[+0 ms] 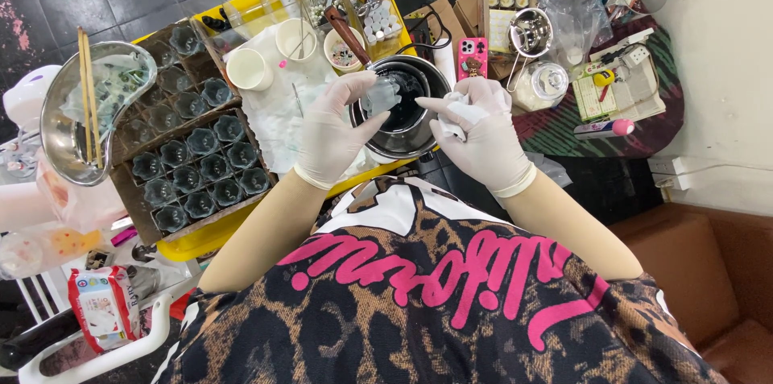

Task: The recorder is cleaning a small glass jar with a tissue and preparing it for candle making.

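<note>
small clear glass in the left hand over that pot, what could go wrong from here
1. The left hand pinches the small clear glass right above the metal pot; gloved fingers could slip and it might drop in.
2. The right hand holds a crumpled white tissue close to the pot's rim; it could dip inside.
3. The tray of glass cups sits by the left forearm; a careless elbow might knock it.

The left hand (332, 133) covers part of the small clear glass (380, 97), the dark pot's (412, 110) content is unclear, and the white chair (97, 352) is cut off.
</note>
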